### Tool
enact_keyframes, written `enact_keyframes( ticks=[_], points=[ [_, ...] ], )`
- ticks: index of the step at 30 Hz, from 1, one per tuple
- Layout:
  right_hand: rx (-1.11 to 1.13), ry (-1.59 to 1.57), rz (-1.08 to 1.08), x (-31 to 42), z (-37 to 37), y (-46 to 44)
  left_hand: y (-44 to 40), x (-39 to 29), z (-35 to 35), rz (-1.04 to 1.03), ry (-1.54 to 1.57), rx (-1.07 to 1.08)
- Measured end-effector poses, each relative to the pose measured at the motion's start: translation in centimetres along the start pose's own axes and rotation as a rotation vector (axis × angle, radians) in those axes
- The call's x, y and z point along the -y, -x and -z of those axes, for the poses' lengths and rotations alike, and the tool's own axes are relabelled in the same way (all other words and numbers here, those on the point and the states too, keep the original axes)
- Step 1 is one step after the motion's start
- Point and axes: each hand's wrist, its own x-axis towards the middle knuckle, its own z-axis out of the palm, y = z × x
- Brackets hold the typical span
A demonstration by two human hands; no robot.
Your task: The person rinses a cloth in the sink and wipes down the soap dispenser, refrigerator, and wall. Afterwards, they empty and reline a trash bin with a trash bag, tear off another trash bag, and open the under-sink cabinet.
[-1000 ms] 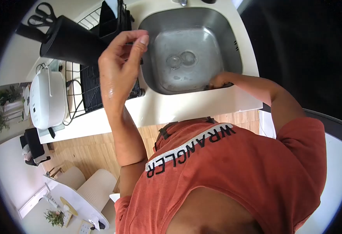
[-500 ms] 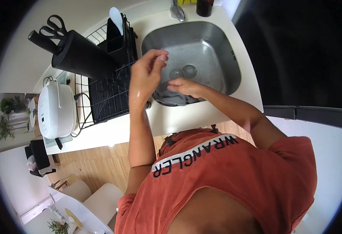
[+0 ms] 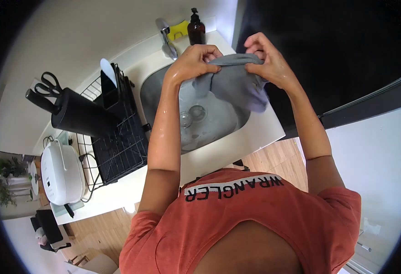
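Between both hands hangs a grey cloth (image 3: 235, 81), drooping over the right side of the steel sink (image 3: 152, 98), its lower end blurred by motion. My left hand (image 3: 192, 64) pinches one end of its top edge between thumb and fingers, near the faucet (image 3: 166, 41). At the other end of that edge, my right hand (image 3: 270, 63) has thumb and fingers closed on the cloth, with some fingers curled above it. Both forearms look wet. The drain (image 3: 185, 118) shows at the bottom of the sink.
Left of the sink stands a black dish rack (image 3: 118, 148) with a black knife block (image 3: 79, 114) holding scissors. A white appliance (image 3: 61, 173) is farther left. Behind the sink are a brown pump bottle (image 3: 196, 29) and a yellow item (image 3: 177, 31).
Both hands were free over the sink, with grey cloth lying at its near edge. Now they hold the cloth raised and stretched between them, farther back and to the right. The camera view has turned.
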Motion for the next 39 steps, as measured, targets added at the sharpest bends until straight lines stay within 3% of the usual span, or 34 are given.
enact_keyframes(
  ticks=[1, 3, 5, 6, 9, 17, 19, 21, 23, 25, 28, 29, 31, 35, 39],
  points=[
    [-0.085, 0.274, 0.026, 0.4, 1.2, 0.1, -1.1, -0.3, 0.3, -0.016, -0.003, 0.001],
    [-0.123, 0.368, 0.133, -0.2, 3.3, 0.3, -3.2, -0.7, 0.8, -0.091, 0.004, 0.019],
    [-0.164, 0.464, -0.057, -0.1, 5.2, 1.0, -5.0, -1.0, 1.3, -0.103, -0.043, 0.006],
    [-0.215, 0.532, -0.042, -0.1, 6.0, 1.2, -6.0, -1.1, 1.6, -0.105, -0.085, 0.007],
    [-0.268, 0.527, -0.126, -1.6, 8.4, 1.3, -8.9, -1.0, 2.7, -0.115, -0.197, 0.015],
    [-0.419, 0.627, -0.024, -4.4, 10.4, -1.9, -11.1, -0.9, 5.5, -0.102, -0.286, -0.066],
    [-0.353, 0.776, -0.028, -5.2, 11.0, -4.3, -9.9, -1.6, 6.0, -0.001, -0.395, -0.218],
    [-0.323, 0.901, 0.014, -6.2, 11.3, -6.7, -9.5, -0.6, 6.4, -0.026, -0.445, -0.29],
    [-0.315, 1.145, 0.174, -6.7, 10.9, -9.0, -9.3, 0.3, 6.7, -0.051, -0.497, -0.362],
    [-0.308, 1.161, 0.145, -6.6, 10.5, -11.1, -9.3, 0.5, 6.6, -0.043, -0.632, -0.584],
    [-0.347, 1.168, 0.107, -5.9, 10.4, -12.5, -9.5, -0.1, 6.2, -0.035, -0.768, -0.711],
    [-0.395, 1.155, 0.102, -5.5, 10.4, -12.5, -9.4, -0.3, 5.8, -0.032, -0.763, -0.706],
    [-0.368, 1.136, 0.044, -5.7, 10.4, -10.7, -9.0, -0.3, 4.5, -0.225, -0.751, -0.809],
    [-0.357, 1.237, -0.035, -8.7, 8.8, -5.1, -5.5, 1.9, -2.1, -0.277, -0.583, -0.792],
    [-0.047, 1.107, -0.349, -15.0, 5.1, 1.9, -1.1, 5.9, -11.7, -0.006, -0.388, -0.557]
  ],
)
